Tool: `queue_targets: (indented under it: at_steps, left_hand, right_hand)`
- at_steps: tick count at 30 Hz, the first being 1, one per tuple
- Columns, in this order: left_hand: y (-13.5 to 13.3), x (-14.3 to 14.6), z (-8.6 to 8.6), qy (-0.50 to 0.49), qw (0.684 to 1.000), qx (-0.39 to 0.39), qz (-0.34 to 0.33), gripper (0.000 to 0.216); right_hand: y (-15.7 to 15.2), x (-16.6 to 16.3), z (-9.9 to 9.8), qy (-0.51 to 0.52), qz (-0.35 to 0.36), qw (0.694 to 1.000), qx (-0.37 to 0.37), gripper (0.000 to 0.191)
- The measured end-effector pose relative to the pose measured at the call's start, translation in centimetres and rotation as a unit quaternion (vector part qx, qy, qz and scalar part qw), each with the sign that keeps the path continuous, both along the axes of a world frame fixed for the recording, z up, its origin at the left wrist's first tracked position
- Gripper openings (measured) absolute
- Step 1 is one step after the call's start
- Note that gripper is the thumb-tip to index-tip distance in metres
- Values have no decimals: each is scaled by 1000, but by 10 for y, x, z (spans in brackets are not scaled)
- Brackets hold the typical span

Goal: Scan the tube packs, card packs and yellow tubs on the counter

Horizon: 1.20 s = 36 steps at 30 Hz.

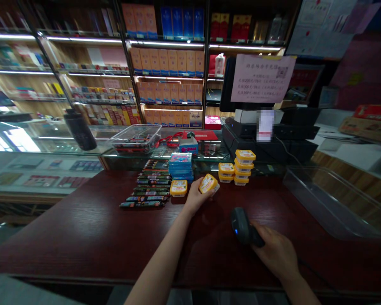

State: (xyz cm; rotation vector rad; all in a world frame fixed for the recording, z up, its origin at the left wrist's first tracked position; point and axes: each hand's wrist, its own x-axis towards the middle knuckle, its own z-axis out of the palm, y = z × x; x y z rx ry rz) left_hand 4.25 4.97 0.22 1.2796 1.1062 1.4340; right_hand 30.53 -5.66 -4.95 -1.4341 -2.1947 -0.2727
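My left hand [195,198] is closed around a small yellow-lidded tub [208,184], held tilted just above the dark red counter. In my right hand [276,250] is a black barcode scanner [241,226] with a blue light on it, its head pointing up and left. Left of the held tub, a similar yellow tub [178,188] lies on the counter. Behind and to the right stand two stacks of these tubs, a short stack [226,171] and a taller stack [244,166].
Several long dark packets [149,190] lie in a row beside a pile of blue packets [180,165]. A clear plastic bin [324,207] stands at the right. Behind are a clear tray [135,137], a black bottle [80,129] and a monitor with a paper sign [263,78].
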Motion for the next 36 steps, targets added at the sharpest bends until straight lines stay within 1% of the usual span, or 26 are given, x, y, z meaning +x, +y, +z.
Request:
queue_targets:
  at_steps: [2,5,7,9,12,16,18,19,21,24,26,28,30,32,36]
  left_hand:
    - [13,8,10,16,999,24,21,76]
    - [42,22,28,61,996,61,30,74]
    - [64,30,40,90,994,62,29,70]
    - [86,37,49,102,994,44,17,69]
    - [114,44,56,106,994,23,-14,74]
    - [136,43,52,88,993,33,-69,78]
    - [140,39,47,88,992,61,-72,78]
    - [140,37,45,97,991,76,-58,77]
    - [137,33,39,130,987,93,-6,69]
    - [129,33,33,197,975,78,65,41]
    - [125,37,30,236,966,60,87,22]
    - [122,42,28,265,957,45,109,12]
    - [119,45,28,289,946,38,141,11]
    - [116,46,27,311,936,47,159,13]
    - [99,39,28,332,929,87,140,18]
  right_hand:
    - [1,0,-3,11,6,1000,2,37]
    - [4,-1,-8,23,5,1000,9,37]
    - [6,-1,-11,30,4,999,13,37]
    - [8,0,-12,31,11,999,18,38]
    - [9,-1,-11,28,15,999,27,37]
    - [7,-4,-7,33,4,999,23,36]
    - [7,-5,-6,29,9,999,19,36]
    - [7,-5,-5,29,8,999,19,37]
    - [7,-5,-6,28,8,999,23,37]
    - [8,-5,-6,24,11,999,32,37]
    - [8,-5,-5,19,14,999,35,36]
    - [8,-4,-5,14,14,999,37,36]
    - [8,-3,-5,8,11,999,39,37]
    - [9,-1,-5,0,14,999,41,39]
    - [10,2,-6,-8,21,999,33,41]
